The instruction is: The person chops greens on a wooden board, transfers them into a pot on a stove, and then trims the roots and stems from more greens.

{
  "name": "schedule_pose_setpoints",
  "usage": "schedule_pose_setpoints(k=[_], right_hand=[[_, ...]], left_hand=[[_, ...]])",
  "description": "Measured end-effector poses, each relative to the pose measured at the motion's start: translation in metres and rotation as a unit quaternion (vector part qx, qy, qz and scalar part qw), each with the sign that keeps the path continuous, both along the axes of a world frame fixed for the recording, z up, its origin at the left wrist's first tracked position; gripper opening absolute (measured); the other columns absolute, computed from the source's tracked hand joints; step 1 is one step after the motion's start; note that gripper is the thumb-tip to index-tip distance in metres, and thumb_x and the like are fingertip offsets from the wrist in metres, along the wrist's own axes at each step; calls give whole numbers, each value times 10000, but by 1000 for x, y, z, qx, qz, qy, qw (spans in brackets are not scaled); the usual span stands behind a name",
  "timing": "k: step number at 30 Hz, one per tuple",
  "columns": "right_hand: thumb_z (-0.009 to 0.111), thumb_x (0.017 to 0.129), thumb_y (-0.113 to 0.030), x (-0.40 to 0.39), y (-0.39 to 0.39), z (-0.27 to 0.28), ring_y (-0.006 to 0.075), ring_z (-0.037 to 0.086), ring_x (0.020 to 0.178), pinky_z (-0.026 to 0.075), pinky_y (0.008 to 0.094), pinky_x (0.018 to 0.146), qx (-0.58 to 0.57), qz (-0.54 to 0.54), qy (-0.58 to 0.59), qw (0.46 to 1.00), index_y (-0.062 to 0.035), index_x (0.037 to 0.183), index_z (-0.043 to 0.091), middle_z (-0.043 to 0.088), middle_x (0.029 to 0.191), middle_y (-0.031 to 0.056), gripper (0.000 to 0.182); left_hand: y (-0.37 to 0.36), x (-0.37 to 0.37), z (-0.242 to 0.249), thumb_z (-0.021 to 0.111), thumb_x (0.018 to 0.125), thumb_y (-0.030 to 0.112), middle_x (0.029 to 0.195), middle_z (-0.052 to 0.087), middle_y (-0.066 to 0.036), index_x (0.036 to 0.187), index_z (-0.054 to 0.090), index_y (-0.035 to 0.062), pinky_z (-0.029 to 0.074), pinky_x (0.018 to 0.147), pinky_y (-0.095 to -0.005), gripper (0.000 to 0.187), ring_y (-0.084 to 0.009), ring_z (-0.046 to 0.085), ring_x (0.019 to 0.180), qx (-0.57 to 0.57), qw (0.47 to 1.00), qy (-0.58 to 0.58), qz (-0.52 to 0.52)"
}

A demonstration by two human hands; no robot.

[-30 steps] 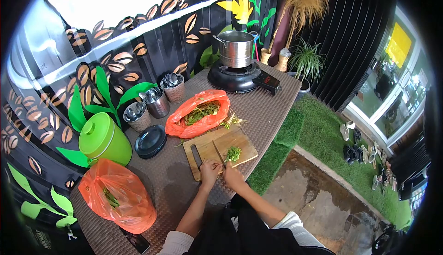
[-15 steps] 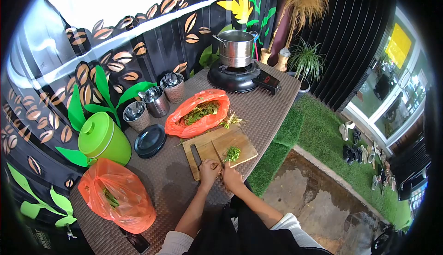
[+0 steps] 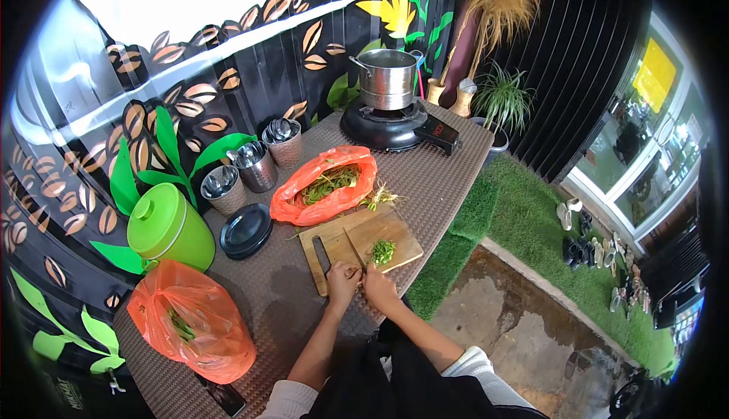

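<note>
A wooden cutting board [image 3: 326, 256] lies near the table's right edge, with a small heap of chopped greens [image 3: 383, 251] on its right part. My right hand [image 3: 378, 286] is closed round the handle end of a knife [image 3: 355, 246], whose blade points away across the board. Just left of it, at the board's near edge, my left hand [image 3: 344, 276] has its fingers curled together; what they hold is too small to make out. Beyond the board an open orange bag [image 3: 287, 205] holds leafy greens [image 3: 328, 184], and pale roots [image 3: 382, 195] lie beside it.
A steel pot [image 3: 387, 79] stands on a black burner [image 3: 387, 132] at the far end of the table [image 3: 288, 297]. Along the left are cutlery cups [image 3: 258, 168], dark plates [image 3: 247, 231], a green bucket [image 3: 173, 225], a second orange bag [image 3: 213, 328] and a phone [image 3: 222, 396].
My right hand has shifted very slightly to the left at the knife. The bags, board and chopped heap look the same.
</note>
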State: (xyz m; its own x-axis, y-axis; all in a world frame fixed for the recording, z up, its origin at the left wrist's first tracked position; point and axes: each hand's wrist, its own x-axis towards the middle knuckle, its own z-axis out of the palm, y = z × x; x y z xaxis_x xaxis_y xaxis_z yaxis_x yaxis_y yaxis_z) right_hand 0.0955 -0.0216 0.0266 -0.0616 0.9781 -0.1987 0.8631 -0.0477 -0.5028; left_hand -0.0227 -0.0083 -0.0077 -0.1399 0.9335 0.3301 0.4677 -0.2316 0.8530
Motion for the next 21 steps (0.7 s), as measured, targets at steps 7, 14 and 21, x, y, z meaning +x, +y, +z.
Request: schedule_pose_setpoints(k=[7,14,21], right_hand=[[445,927,-241,10,1,-6,465,613,814,499,521,715,7,33,22,999,23,1075,394,623,826,282,307],[451,923,-254,2,-9,-1,441,631,764,503,524,690,3,-6,-5,1000,12,1071,387,632,798,260,312],[443,926,-264,21,4,3,455,616,821,488,537,732,-15,-14,11,1000,24,1072,383,618,833,294,329]], left_hand=[[-1,0,0,710,679,43,688,570,-122,751,682,-4,443,613,-351,90,-251,558,654,9,1000,-4,2],[-4,-1,-1,705,693,50,724,575,-112,784,686,5,441,622,-350,104,-244,534,655,6,1000,10,-4],[-2,-3,-6,712,704,39,739,601,-100,805,701,22,469,634,-315,104,-224,573,692,50,998,33,-19]])
